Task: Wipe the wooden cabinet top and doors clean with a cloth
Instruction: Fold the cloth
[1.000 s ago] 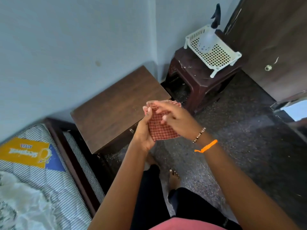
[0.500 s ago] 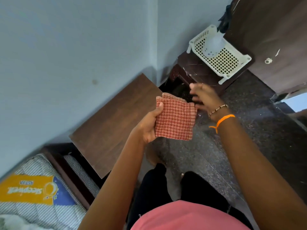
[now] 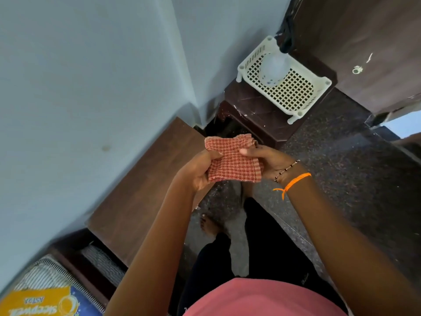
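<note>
A red checked cloth (image 3: 232,159), folded to a small square, is held in the air in front of me. My left hand (image 3: 200,169) grips its left edge with the thumb on top. My right hand (image 3: 266,161) pinches its right side, thumb pressed on the fabric. Below and to the left of the hands stands the low wooden cabinet (image 3: 145,197), its brown top bare; its doors are hidden from this angle.
A dark plastic stool (image 3: 255,119) in the corner carries a white lattice basket (image 3: 293,94) with a spray bottle (image 3: 273,67) in it. A brown door (image 3: 364,46) is at the right. A striped mattress (image 3: 45,290) lies at bottom left. My feet stand on dark speckled floor (image 3: 353,169).
My right hand had left the cloth and reached toward the stool; it has come back and now pinches the cloth's right side. The view has tilted down and closer.
</note>
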Motion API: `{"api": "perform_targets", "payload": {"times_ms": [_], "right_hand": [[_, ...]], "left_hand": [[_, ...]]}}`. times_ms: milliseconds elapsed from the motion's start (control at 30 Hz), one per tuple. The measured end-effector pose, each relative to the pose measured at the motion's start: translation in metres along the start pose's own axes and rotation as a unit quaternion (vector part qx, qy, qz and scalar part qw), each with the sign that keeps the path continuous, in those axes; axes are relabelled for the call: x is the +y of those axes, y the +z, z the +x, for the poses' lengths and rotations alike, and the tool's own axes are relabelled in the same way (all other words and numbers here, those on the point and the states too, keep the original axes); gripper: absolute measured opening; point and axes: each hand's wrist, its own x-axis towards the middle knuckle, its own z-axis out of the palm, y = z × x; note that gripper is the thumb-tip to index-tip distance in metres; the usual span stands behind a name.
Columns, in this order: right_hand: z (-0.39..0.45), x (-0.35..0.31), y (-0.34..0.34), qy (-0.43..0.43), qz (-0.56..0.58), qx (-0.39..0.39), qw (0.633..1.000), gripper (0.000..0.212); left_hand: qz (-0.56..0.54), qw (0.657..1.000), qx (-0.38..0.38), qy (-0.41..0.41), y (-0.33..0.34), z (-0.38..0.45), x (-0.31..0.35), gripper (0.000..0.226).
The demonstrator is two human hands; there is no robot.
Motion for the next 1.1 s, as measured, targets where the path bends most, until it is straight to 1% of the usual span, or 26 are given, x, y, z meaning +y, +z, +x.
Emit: {"api": "perform_targets", "payload": {"times_ms": [33,100,167,200,233,300,367,400,433,467,500,533,567,600,633,667,700,733,767,800,867,900,967,1033,1100], "right_hand": [[0.005,-0.009,-0.005,-0.028,-0.014,0.019,0.999,0.027],[0.009,-0.034,-0.020,-0.112,-0.017,0.038,0.993,0.036],[0.006,-0.062,-0.037,-0.187,-0.006,0.014,0.982,0.042],[0.003,-0.077,-0.046,-0.207,-0.022,-0.006,0.978,0.045],[0.002,-0.086,-0.054,-0.222,-0.058,-0.020,0.973,0.047],[0.004,-0.102,-0.077,-0.229,-0.123,-0.016,0.965,0.049],[0.009,-0.115,-0.100,-0.221,-0.165,0.010,0.961,0.056],[0.010,-0.122,-0.109,-0.213,-0.183,0.023,0.959,0.060],[0.010,-0.129,-0.117,-0.203,-0.185,0.029,0.961,0.060],[0.009,-0.137,-0.124,-0.193,-0.159,0.025,0.968,0.054],[0.007,-0.143,-0.133,-0.167,-0.107,0.017,0.980,0.045],[0.005,-0.151,-0.140,-0.127,-0.024,-0.001,0.992,0.036],[0.005,-0.156,-0.149,-0.086,0.046,-0.012,0.995,0.032],[0.007,-0.159,-0.159,-0.051,0.077,-0.005,0.996,0.033],[0.011,-0.160,-0.168,-0.023,0.064,0.025,0.997,0.036],[0.018,-0.161,-0.176,-0.002,0.033,0.072,0.997,0.036],[0.029,-0.161,-0.185,0.004,-0.001,0.134,0.991,0.026],[0.039,-0.161,-0.190,-0.005,-0.039,0.193,0.980,0.012],[0.049,-0.162,-0.196,-0.019,-0.074,0.245,0.967,0.012],[0.060,-0.164,-0.201,-0.031,-0.101,0.285,0.953,0.018],[0.073,-0.171,-0.214,-0.075,-0.101,0.345,0.930,0.025],[0.079,-0.175,-0.220,-0.105,-0.116,0.366,0.917,0.028],[0.094,-0.181,-0.234,-0.164,-0.213,0.405,0.874,0.029],[0.108,-0.184,-0.242,-0.222,-0.298,0.432,0.822,0.031],[0.119,-0.180,-0.252,-0.254,-0.358,0.435,0.786,0.037]], "left_hand": [[-0.022,0.999,-0.015,0.027,0.004,0.006,0.006,0.038],[-0.079,0.991,-0.067,0.090,0.017,0.018,0.022,0.035],[-0.103,0.979,-0.113,0.132,0.034,0.029,0.038,0.024],[-0.098,0.979,-0.115,0.136,0.046,0.037,0.047,0.024],[-0.088,0.981,-0.110,0.135,0.053,0.043,0.052,0.032],[-0.075,0.984,-0.114,0.114,0.067,0.062,0.063,0.046],[-0.073,0.985,-0.132,0.082,0.079,0.079,0.075,0.044],[-0.055,0.987,-0.130,0.071,0.086,0.086,0.080,0.039],[-0.021,0.991,-0.112,0.064,0.093,0.094,0.084,0.033],[0.014,0.994,-0.088,0.061,0.099,0.103,0.087,0.026],[0.044,0.995,-0.066,0.065,0.106,0.112,0.089,0.020],[0.063,0.994,-0.048,0.073,0.113,0.119,0.092,0.017],[0.079,0.993,-0.032,0.082,0.120,0.126,0.094,0.019],[0.093,0.992,-0.015,0.090,0.126,0.134,0.095,0.022],[0.113,0.989,0.004,0.099,0.131,0.142,0.096,0.025],[0.136,0.985,0.022,0.106,0.138,0.151,0.096,0.028],[0.155,0.981,0.040,0.113,0.144,0.161,0.095,0.030],[0.165,0.977,0.054,0.123,0.151,0.170,0.093,0.032],[0.173,0.973,0.072,0.131,0.158,0.180,0.091,0.033],[0.180,0.970,0.093,0.138,0.166,0.194,0.089,0.032],[0.207,0.955,0.137,0.163,0.180,0.217,0.086,0.026],[0.231,0.943,0.153,0.183,0.185,0.229,0.085,0.023],[0.290,0.916,0.172,0.218,0.192,0.255,0.082,0.021],[0.357,0.894,0.168,0.212,0.192,0.274,0.077,0.026],[0.427,0.874,0.137,0.187,0.190,0.287,0.073,0.036]]}}
